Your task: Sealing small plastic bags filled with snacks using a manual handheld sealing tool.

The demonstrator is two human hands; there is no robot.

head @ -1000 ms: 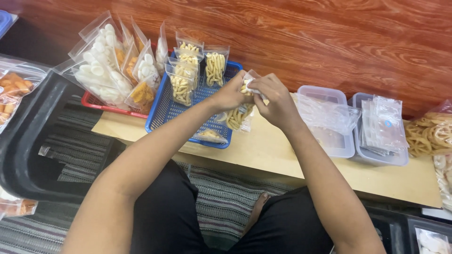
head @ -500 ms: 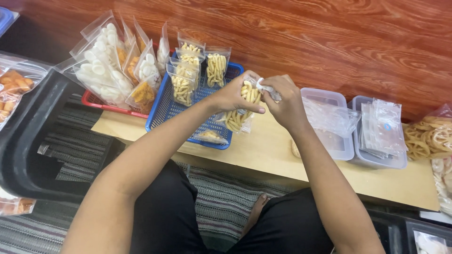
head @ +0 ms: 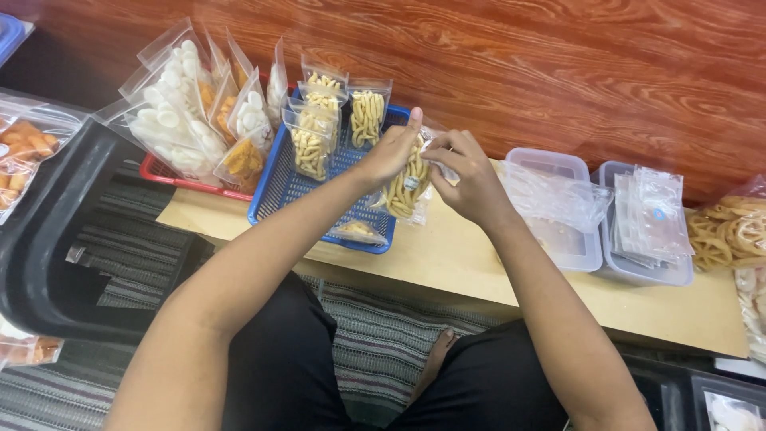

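**Both hands on a snack bag over the blue basket's right edge**

The left hand [head: 391, 152] grips a clear bag [head: 408, 187] of yellow stick snacks from the left, thumb raised along the bag's upper edge. The right hand [head: 467, 172] is closed on the bag's top right corner, fingers pinched on the plastic. The bag hangs upright between both hands, above the board [head: 479, 255], over the right edge of the blue basket [head: 275, 187].

Inside the blue basket:
- Several filled bags of the same stick snacks [head: 365, 112] stand upright along the far edge.
- One flat bag [head: 357, 231] lies near the front right corner.

Left of the blue basket, a red basket [head: 171, 177] sits at the board's far left corner. It holds bags of white round crackers [head: 171, 112] and orange snacks [head: 239, 158].

Right of the hands, two clear tubs stand side by side along the board's far edge:
- The near tub [head: 570, 247] holds loose clear plastic.
- The far tub [head: 646, 267] holds a stack of empty bags [head: 650, 211].

At the board's right end lies a bag of ring-shaped snacks [head: 730, 231].
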